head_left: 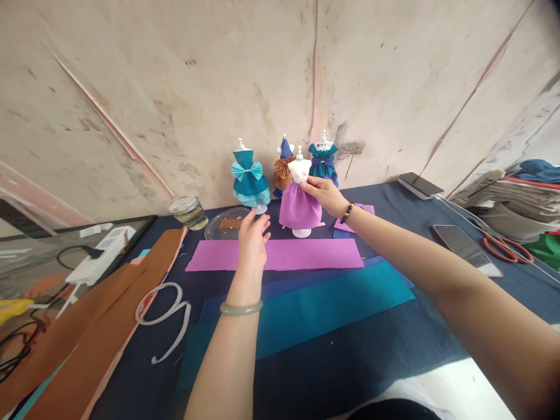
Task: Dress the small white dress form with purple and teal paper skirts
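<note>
A small white mannequin [300, 169] in a purple skirt [299, 207] stands on a white foot on the dark blue table cover [350, 361]. My right hand [326, 195] pinches the fabric at its waist, fingers closed on it. My left hand [252, 236] hovers just left of the skirt, fingers loosely spread, holding nothing. A long purple fabric strip [280, 255] lies under my left hand. Behind stand a teal dress with a bow [249, 181], a brown-and-blue dress [283, 169] and a teal-and-blue dress [324, 162].
Teal and blue felt strips [332, 303] lie in front, brown strips [87, 326] at left, with a white curved band [164, 315]. A glass jar [189, 211] and clear dish [227, 224] sit at the back. At right are a phone [466, 248], red scissors [507, 251] and stacked papers [516, 195].
</note>
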The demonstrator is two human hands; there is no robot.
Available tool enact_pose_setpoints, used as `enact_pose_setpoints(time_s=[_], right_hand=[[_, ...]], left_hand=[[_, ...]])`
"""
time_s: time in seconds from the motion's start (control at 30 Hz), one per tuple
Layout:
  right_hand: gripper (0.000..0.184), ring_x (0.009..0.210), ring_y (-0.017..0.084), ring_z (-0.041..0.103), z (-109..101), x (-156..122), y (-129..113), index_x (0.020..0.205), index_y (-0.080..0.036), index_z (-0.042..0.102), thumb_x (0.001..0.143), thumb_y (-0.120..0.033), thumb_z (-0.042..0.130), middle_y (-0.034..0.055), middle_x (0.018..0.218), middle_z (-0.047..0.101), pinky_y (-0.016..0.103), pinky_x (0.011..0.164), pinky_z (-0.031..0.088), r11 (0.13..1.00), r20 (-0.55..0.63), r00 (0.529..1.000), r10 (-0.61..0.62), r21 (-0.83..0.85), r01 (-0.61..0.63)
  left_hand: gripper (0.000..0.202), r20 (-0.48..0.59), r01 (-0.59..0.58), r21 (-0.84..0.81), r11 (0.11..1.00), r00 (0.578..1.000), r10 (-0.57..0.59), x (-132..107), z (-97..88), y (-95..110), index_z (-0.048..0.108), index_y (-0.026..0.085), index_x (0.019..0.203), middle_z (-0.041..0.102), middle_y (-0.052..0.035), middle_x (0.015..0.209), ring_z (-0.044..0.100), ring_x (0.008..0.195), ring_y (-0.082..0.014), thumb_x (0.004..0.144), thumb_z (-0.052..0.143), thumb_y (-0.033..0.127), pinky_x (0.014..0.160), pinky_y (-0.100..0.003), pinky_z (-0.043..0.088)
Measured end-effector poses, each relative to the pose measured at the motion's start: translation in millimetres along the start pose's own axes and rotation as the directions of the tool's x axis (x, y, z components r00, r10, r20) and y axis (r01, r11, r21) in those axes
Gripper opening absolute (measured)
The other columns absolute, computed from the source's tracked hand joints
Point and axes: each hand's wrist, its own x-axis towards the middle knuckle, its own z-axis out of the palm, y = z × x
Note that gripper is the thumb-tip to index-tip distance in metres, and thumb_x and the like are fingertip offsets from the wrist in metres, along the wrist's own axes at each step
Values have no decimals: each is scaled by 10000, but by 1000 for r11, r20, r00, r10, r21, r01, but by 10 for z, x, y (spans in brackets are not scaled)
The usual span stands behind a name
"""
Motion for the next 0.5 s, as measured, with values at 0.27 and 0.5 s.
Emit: enact_pose_setpoints(time_s=[0.27, 0.5], right_hand=[[608, 1190, 236, 587, -37, -19, 30, 1175, -213, 675, 679, -548, 780, 53, 1267, 672, 369, 1042, 452, 992, 56, 998, -4, 125, -3], [438, 1005, 200, 645, -46, -20, -10, 1017, -178, 722, 724, -501, 761, 36, 1048, 736, 371, 978, 481, 990, 46, 999, 18, 138, -24]], left_hand=[[512, 7, 48, 27, 998, 999, -48, -17, 37, -31, 531, 248, 1250, 686, -101, 1194, 638, 1145, -222, 753, 658, 246, 872, -336, 456], [522, 15, 42, 51, 998, 999, -43, -1, 33, -47, 522, 226, 1277, 683, -114, 1192, 644, 1134, -219, 772, 653, 253, 863, -329, 462]])
